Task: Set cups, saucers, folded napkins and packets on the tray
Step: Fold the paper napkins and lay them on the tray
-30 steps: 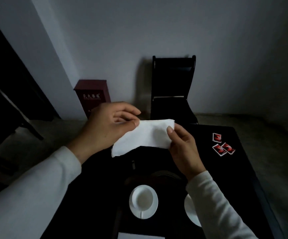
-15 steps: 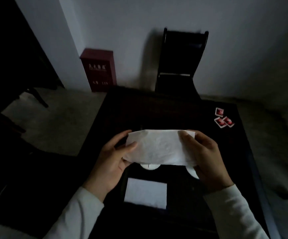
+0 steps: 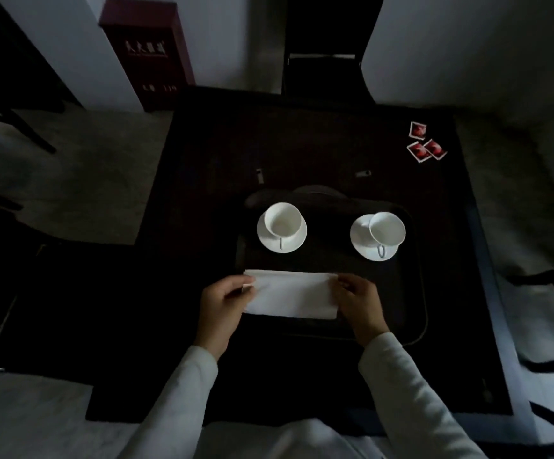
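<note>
Dark table (image 3: 202,160), seen from above, with a dark tray (image 3: 421,293) on its near half. The person holds a white folded napkin (image 3: 292,296) flat over the tray's near part; contact with the tray cannot be judged. Left hand (image 3: 222,306) pinches the napkin's left end, right hand (image 3: 361,303) its right end, fingers curled. Two white cups (image 3: 282,218) stand on saucers (image 3: 294,245) at the tray's far side. Three red packets (image 3: 424,144) lie on the table's far right corner, well apart from the tray.

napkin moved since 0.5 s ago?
Yes, toward the person: the napkin hid the left cup and right cup earlier, now it is nearer than both, over the tray.
</note>
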A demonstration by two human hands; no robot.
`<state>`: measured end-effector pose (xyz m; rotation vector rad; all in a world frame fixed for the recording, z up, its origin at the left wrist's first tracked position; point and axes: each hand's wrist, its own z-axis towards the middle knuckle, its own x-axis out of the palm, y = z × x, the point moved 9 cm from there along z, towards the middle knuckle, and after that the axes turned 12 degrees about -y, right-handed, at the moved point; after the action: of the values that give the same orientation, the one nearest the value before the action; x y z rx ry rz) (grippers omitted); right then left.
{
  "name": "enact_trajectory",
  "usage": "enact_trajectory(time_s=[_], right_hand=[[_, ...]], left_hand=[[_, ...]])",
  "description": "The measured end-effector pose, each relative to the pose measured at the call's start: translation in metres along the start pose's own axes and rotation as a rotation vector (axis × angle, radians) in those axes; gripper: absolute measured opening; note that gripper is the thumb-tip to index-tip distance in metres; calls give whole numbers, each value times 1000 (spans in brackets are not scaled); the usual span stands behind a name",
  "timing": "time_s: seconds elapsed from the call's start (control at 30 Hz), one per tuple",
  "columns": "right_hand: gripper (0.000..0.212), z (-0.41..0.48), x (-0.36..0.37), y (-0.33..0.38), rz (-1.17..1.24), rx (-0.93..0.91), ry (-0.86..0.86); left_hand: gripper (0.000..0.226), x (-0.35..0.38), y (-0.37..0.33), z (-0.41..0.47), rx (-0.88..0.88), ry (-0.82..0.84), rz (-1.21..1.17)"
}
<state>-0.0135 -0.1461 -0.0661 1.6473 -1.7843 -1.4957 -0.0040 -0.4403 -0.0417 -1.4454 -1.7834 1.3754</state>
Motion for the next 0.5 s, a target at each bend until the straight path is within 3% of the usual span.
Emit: enact_trajectory(time_s=[0.27,0.5], right_hand=[[19,17,2,-23,-184,-2,-77],[22,25,22,-27,-296,-84,24]], left_hand=[[32,15,36,17,-4,98,276],[44,22,43,28,0,119,391]])
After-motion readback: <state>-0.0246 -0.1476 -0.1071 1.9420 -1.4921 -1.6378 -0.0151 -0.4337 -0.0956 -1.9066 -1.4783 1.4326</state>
